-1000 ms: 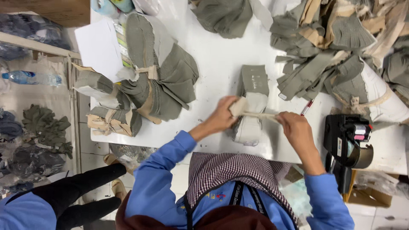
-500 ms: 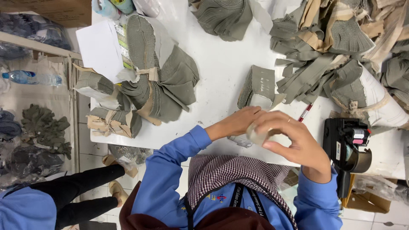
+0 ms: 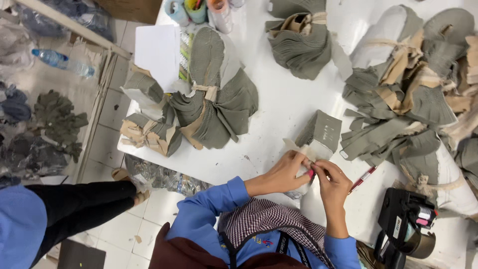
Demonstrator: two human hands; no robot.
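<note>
While both my hands meet at near desk edge, left hand pinches beige strip, grip closed on it. Right hand grip closed on same strip, fingertips touching left's. Grey fabric stack lies just beyond hands, touching them. Red pen just right; black label gun at near right corner.
</note>
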